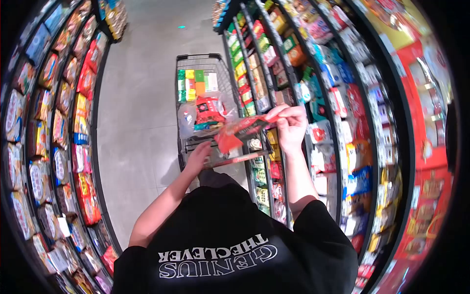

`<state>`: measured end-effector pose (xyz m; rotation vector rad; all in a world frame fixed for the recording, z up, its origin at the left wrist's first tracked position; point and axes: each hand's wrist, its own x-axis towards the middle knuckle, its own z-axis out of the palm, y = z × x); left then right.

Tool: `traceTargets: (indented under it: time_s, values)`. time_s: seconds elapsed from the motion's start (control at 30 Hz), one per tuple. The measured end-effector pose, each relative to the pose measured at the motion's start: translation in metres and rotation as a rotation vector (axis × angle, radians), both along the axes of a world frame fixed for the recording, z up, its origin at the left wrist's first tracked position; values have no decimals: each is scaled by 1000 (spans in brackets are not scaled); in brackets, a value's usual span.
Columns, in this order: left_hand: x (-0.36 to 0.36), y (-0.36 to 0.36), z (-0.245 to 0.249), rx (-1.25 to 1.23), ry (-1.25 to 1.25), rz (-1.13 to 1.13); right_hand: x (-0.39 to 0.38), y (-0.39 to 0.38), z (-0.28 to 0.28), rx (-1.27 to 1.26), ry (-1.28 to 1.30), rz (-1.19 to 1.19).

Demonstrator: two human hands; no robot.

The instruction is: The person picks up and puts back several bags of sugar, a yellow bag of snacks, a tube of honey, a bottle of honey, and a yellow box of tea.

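Observation:
My right hand (292,122) grips one end of a red and dark snack bag (242,131), pinching its upper right corner. The bag is held out slantwise over the near end of the shopping cart (179,78). Close to the bag's lower left end is my left hand (199,156), its fingers partly extended and somewhat blurred, beside the cart handle (240,159). Inside the cart lies a red package (210,109) among clear plastic wrapping. Farther forward in it are green, yellow and red boxes (190,84) next to an orange and green one (199,82).
Shelves of colourful packaged goods (352,117) rise close on my right, beside the cart. Another shelf row with bagged foods (61,127) runs along the left. Grey floor (139,88) lies between that row and the cart. Further displays (113,19) stand ahead.

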<state>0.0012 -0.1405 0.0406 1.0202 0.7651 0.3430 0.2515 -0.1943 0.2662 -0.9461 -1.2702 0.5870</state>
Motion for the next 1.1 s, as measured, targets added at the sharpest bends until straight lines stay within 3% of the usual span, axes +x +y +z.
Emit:
traceTargets:
  time_s: [0.03,0.07,0.1,0.13,0.17,0.23,0.3,0.37,0.43,0.47,0.5,0.57,0.67,0.73,0.8,0.93,1.0,1.1]
  values:
    - [9,-1,17,-508,-217,-4,-5,-9,14,82,-6,-12]
    - [13,-9,43,-507,-217,-43,-12,-19,23,142,73,-6]
    - [16,-16,75,-758,-525,-223,-18,-25,28,208,150,3]
    - [19,-24,98,-1014,-825,-405,-26,-29,30,262,304,116]
    - [19,-36,105,-1025,-812,-441,-25,-33,27,305,514,337]
    - [14,-60,115,-872,-862,-486,-38,-43,21,377,646,486]
    - [6,-75,123,-924,-886,-543,-51,-66,17,335,836,572]
    - [-2,-87,120,-609,-634,-498,-59,-79,3,380,869,618]
    - [-3,-96,109,-580,-569,-480,-74,-120,14,142,1041,336]
    - [-3,-101,103,-534,-517,-430,-81,-148,19,4,1300,124]
    - [-4,-106,104,-540,-506,-449,-83,-161,8,19,1306,106]
    - [-2,-115,108,-529,-480,-232,-74,-186,-41,-184,1188,-163]
    - [1,-115,85,-461,-421,-171,-76,-208,-81,-434,990,-486]
    - [1,-112,82,-434,-375,-133,-79,-234,-100,-512,987,-238]
    - [2,-110,75,-412,-316,-89,-82,-253,-112,-432,967,-18]
    - [6,-110,78,-360,-239,-193,-101,-254,-116,-464,939,-229]
    - [12,-119,82,-334,-260,-231,-97,-259,-133,-712,613,-366]
    - [24,-123,80,-240,-260,-308,-90,-272,-134,-652,735,-397]
